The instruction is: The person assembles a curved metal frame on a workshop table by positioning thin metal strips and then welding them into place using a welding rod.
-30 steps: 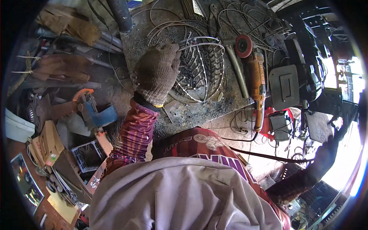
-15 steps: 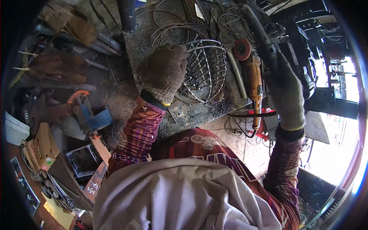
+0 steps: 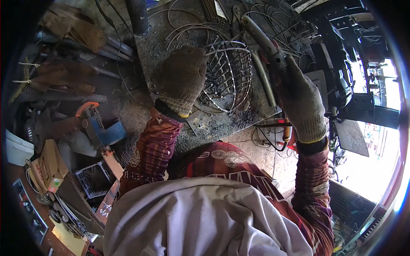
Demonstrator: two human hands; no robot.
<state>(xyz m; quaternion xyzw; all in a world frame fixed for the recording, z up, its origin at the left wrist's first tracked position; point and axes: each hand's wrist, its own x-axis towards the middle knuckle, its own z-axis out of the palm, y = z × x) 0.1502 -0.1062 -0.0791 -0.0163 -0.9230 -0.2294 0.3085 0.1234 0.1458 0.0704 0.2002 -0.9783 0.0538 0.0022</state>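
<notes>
A round basket-like frame of welded wire [image 3: 228,79] rests on the dark metal worktop [image 3: 194,138]. My left hand [image 3: 183,79], in a knitted grey-brown glove, is closed at the frame's left rim; its fingertips are hidden beneath the fist. My right hand [image 3: 302,104], in a similar glove, is wrapped round a grey metal tube-shaped tool [image 3: 261,38] pointing up and left, over the worktop's right side. Below that hand shows the orange handle end of an angle grinder [image 3: 287,133]; the hand and tool cover most of it. A bare metal pipe [image 3: 264,81] lies right of the frame.
Loose wire coils [image 3: 188,32] and dark grit lie across the worktop's far part. At its far left stands a dark cylinder [image 3: 136,17]. Left of the bench are a blue clamp-like tool [image 3: 104,130], a plastic crate [image 3: 93,179] and a cardboard box [image 3: 50,166]. Dark metal framing [image 3: 363,109] stands on the right.
My right hand has swung left and inward with the tube-shaped tool, passing over the grinder and hiding its orange body and disc. My left hand and the wire frame stay nearly in place.
</notes>
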